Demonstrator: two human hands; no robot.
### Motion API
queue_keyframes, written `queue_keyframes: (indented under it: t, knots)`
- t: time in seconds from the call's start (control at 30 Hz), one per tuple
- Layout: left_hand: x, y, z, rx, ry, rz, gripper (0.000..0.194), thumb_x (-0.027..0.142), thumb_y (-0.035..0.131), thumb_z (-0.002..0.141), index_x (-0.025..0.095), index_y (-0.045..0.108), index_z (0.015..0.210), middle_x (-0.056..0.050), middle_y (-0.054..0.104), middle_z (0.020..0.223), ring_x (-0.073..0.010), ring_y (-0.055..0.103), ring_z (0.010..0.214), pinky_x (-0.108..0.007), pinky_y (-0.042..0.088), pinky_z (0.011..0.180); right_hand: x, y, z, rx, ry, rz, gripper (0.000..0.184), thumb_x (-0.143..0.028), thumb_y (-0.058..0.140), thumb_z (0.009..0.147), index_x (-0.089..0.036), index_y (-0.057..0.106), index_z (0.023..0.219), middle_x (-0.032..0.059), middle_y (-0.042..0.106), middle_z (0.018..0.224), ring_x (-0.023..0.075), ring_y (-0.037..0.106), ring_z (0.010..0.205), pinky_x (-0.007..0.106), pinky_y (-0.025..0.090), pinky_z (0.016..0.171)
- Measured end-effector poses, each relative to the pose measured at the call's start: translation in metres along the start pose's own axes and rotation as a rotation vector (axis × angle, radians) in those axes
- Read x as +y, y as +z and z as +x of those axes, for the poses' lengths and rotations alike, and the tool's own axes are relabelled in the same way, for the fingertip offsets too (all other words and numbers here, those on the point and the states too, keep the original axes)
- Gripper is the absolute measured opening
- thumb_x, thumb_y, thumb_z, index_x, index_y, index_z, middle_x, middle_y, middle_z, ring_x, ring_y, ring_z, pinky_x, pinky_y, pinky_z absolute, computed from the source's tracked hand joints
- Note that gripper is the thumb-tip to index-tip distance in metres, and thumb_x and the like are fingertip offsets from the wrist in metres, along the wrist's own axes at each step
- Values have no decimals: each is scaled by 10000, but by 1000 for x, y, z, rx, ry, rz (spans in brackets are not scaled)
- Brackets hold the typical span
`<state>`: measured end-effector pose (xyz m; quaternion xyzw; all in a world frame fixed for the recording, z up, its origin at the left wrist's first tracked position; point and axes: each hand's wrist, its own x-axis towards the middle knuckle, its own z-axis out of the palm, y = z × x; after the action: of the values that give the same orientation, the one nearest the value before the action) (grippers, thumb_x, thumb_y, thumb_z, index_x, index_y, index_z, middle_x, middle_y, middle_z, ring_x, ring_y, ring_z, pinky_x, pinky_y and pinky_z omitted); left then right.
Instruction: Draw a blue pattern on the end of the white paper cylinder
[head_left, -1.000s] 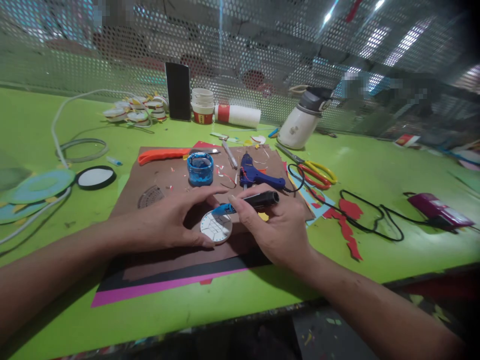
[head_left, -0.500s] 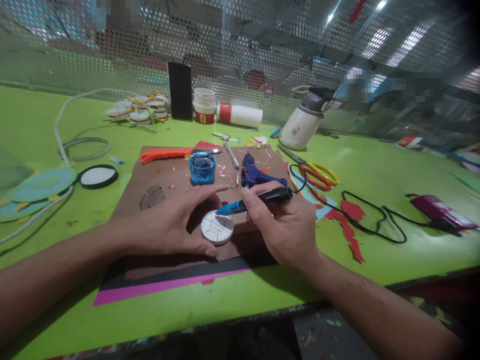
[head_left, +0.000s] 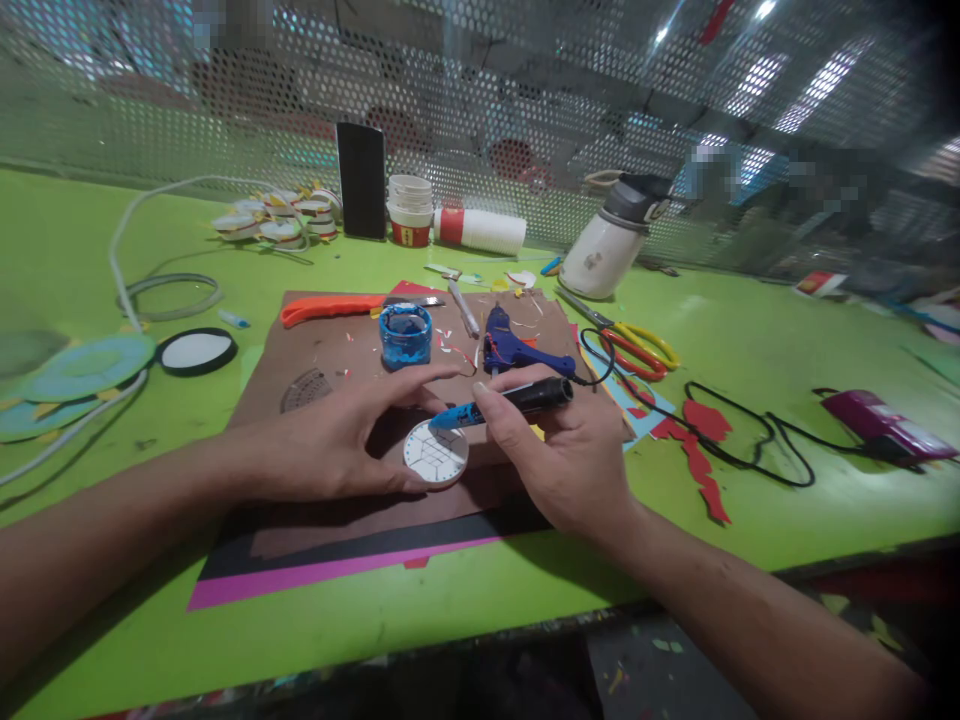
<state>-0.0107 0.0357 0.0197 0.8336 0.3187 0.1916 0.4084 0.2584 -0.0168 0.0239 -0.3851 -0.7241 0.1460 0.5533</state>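
Observation:
A round white disc with dark drawn lines and small blue dots near its rim is tilted up over the brown board. Its edge sits between the thumb and fingers of my left hand, whose index finger stretches out above it. My right hand grips a black marker smeared with blue at its front end. The marker's tip meets the upper part of the disc's face, or hovers just over it. Behind the disc is a blue-stained jar. A blue glue gun lies beyond my right hand.
An orange-handled cutter lies along the board's far edge. Scissors, red paper scraps and a black cord lie right. Behind stand a phone, paper cups and a white bottle. A black-rimmed lid lies left.
The marker and my right hand have shifted slightly left. My left thumb has moved up a little against the disc's near edge. The disc has barely moved.

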Motion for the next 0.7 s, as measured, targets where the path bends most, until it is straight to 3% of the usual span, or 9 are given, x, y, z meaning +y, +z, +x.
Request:
queue_keyframes:
  t: [0.17,0.37,0.7]
  knots:
    - [0,2,0,-10,-11,-36,1140,510,1004,1031,363,488,2036,-128,842,1807,-453,815,1662,-546,691,1383,1,-1,0,-3,33,-31,213,-362,912,1122,-276,881,930,-17,851,755,188,763,644,307,677,674]
    - [-3,1,-1,-12,-12,-32,1147,518,1019,1027,387,491,2037,-115,799,1877,-470,773,1719,-598,651,1438,3,1,-2,-6,37,-15,195,-349,915,1121,-269,888,946,-17,852,767,184,760,653,300,665,675]
    - [-2,2,0,-26,-17,-22,1141,590,992,1023,375,491,2026,-120,805,1870,-466,781,1710,-573,670,1419,6,6,-4,13,6,70,174,-278,920,1118,-255,894,948,-23,898,805,156,769,622,274,632,629]
